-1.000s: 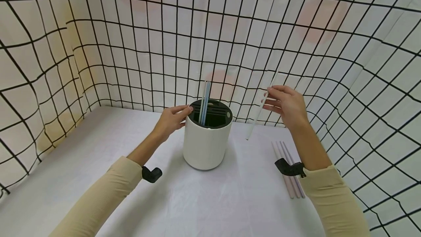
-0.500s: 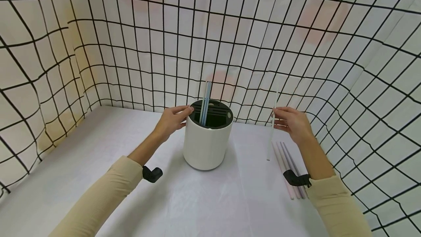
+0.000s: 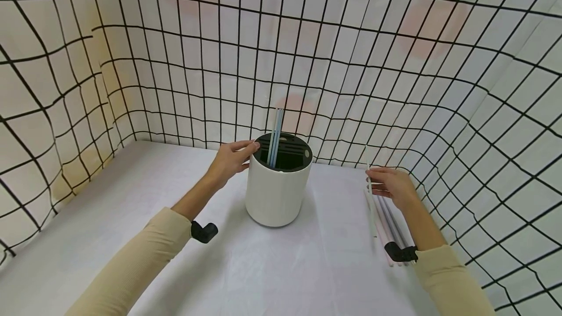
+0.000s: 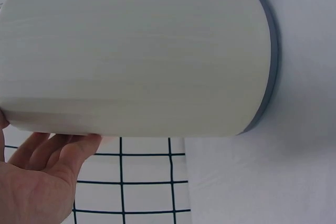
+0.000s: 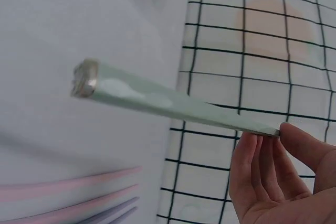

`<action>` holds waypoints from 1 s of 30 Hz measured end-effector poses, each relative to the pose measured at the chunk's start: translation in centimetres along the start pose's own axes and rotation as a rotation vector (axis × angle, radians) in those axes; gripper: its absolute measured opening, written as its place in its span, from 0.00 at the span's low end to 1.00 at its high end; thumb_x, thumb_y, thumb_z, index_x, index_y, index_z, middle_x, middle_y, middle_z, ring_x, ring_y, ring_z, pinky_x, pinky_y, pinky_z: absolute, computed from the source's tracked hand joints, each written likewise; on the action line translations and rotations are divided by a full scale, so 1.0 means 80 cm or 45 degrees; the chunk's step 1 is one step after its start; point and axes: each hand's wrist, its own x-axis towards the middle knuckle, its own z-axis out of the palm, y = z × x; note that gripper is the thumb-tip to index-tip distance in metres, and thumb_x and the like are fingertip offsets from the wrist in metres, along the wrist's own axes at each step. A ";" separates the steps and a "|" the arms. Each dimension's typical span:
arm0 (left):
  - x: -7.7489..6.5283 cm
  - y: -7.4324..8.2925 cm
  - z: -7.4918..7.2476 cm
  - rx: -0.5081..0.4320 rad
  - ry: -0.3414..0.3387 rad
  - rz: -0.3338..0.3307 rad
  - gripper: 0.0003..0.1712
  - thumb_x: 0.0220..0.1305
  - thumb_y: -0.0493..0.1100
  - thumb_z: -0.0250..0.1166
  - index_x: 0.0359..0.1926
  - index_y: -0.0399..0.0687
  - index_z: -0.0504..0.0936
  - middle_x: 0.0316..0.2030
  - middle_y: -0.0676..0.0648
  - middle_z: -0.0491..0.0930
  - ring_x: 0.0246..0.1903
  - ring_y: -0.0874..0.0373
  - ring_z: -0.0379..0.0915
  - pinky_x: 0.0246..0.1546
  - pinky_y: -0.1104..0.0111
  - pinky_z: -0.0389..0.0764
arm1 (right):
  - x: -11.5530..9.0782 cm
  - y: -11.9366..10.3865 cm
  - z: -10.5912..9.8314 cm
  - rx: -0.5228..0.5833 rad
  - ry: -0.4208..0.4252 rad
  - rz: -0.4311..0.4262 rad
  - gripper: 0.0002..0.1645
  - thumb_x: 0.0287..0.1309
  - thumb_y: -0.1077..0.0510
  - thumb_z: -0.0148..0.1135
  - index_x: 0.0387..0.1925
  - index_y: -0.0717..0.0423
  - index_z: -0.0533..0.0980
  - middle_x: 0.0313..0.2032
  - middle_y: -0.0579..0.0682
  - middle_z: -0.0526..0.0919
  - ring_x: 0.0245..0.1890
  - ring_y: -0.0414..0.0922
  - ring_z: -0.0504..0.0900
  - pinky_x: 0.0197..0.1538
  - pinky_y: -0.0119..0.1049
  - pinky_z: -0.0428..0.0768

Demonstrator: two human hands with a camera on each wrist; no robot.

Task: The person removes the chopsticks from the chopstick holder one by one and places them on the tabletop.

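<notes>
A white cylindrical utensil holder (image 3: 276,199) with a black slotted top stands on the table. My left hand (image 3: 232,161) holds it at its left upper edge, thumb at the rim; in the left wrist view its fingers (image 4: 73,153) lie against the wall. Light blue and pale green chopsticks (image 3: 275,138) stand upright in the holder's opening. To the right, my right hand (image 3: 392,187) pinches a pale green chopstick (image 5: 157,100) near its far end, between thumb and fingertips. Its silvery end points toward the wrist camera. It hangs beside pink and purple chopsticks (image 3: 386,228) on the table.
A white cloth covers the table (image 3: 281,272). Black wire grid panels (image 3: 210,62) enclose the back and both sides, with white sheeting behind them. Black camera mounts (image 3: 204,232) sit on both wrists, the right one overlapping the lying chopsticks.
My right hand has moved down and slightly right, bringing the green chopstick from over the table to beside the lying ones. My left hand and the holder stay in place.
</notes>
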 end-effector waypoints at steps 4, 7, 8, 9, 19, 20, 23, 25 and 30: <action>-0.001 0.001 0.000 0.004 0.002 0.005 0.31 0.72 0.56 0.63 0.69 0.47 0.76 0.67 0.45 0.75 0.68 0.49 0.72 0.62 0.59 0.81 | 0.003 0.021 -0.003 -0.019 -0.002 0.045 0.34 0.66 0.49 0.68 0.64 0.66 0.72 0.37 0.40 0.87 0.35 0.37 0.88 0.42 0.31 0.89; -0.002 0.001 0.000 0.005 0.003 0.004 0.31 0.73 0.56 0.63 0.69 0.47 0.75 0.68 0.45 0.75 0.68 0.49 0.71 0.63 0.58 0.81 | 0.004 0.034 -0.005 -0.022 -0.017 0.076 0.33 0.67 0.51 0.68 0.64 0.68 0.72 0.34 0.39 0.88 0.33 0.37 0.88 0.40 0.31 0.90; -0.003 0.002 0.000 0.005 0.003 0.003 0.31 0.73 0.56 0.63 0.69 0.47 0.75 0.68 0.45 0.75 0.68 0.49 0.71 0.63 0.58 0.81 | 0.005 0.039 -0.006 -0.026 -0.022 0.083 0.33 0.67 0.52 0.68 0.65 0.68 0.71 0.34 0.39 0.88 0.32 0.37 0.88 0.40 0.31 0.90; -0.003 0.002 0.000 0.005 0.002 0.000 0.31 0.73 0.56 0.63 0.69 0.47 0.75 0.68 0.45 0.75 0.68 0.49 0.71 0.63 0.59 0.81 | 0.005 0.044 -0.006 -0.031 -0.025 0.090 0.34 0.67 0.52 0.67 0.65 0.69 0.71 0.33 0.39 0.88 0.32 0.37 0.88 0.39 0.31 0.90; -0.002 0.003 0.002 -0.002 0.006 -0.005 0.31 0.72 0.56 0.63 0.69 0.47 0.75 0.68 0.45 0.75 0.68 0.49 0.72 0.62 0.59 0.82 | 0.011 0.086 -0.008 -0.059 -0.019 0.152 0.32 0.65 0.56 0.68 0.63 0.72 0.72 0.32 0.41 0.89 0.31 0.39 0.88 0.38 0.34 0.90; -0.002 0.003 0.002 -0.004 0.006 -0.006 0.31 0.72 0.56 0.63 0.69 0.47 0.75 0.67 0.45 0.75 0.68 0.49 0.72 0.62 0.59 0.82 | 0.011 0.089 -0.008 -0.059 -0.016 0.157 0.31 0.65 0.56 0.69 0.62 0.73 0.73 0.32 0.42 0.88 0.31 0.39 0.88 0.38 0.35 0.91; -0.002 0.003 0.003 -0.012 0.007 -0.007 0.30 0.73 0.55 0.63 0.69 0.47 0.76 0.67 0.46 0.75 0.68 0.49 0.72 0.62 0.59 0.82 | 0.012 0.096 -0.007 -0.075 -0.010 0.170 0.27 0.64 0.57 0.69 0.58 0.73 0.76 0.30 0.43 0.88 0.29 0.39 0.87 0.36 0.36 0.91; -0.001 0.002 0.003 -0.019 0.009 -0.008 0.29 0.73 0.55 0.63 0.68 0.47 0.76 0.67 0.46 0.76 0.67 0.50 0.72 0.62 0.59 0.82 | 0.012 0.100 -0.006 -0.086 -0.006 0.174 0.26 0.64 0.57 0.69 0.56 0.73 0.77 0.29 0.43 0.88 0.28 0.39 0.87 0.35 0.35 0.90; -0.001 0.001 0.002 -0.019 0.011 -0.007 0.28 0.73 0.55 0.63 0.68 0.47 0.77 0.67 0.46 0.76 0.67 0.50 0.73 0.62 0.59 0.82 | 0.013 0.107 -0.005 -0.108 0.006 0.183 0.25 0.64 0.57 0.69 0.55 0.72 0.78 0.29 0.44 0.88 0.28 0.39 0.87 0.33 0.34 0.90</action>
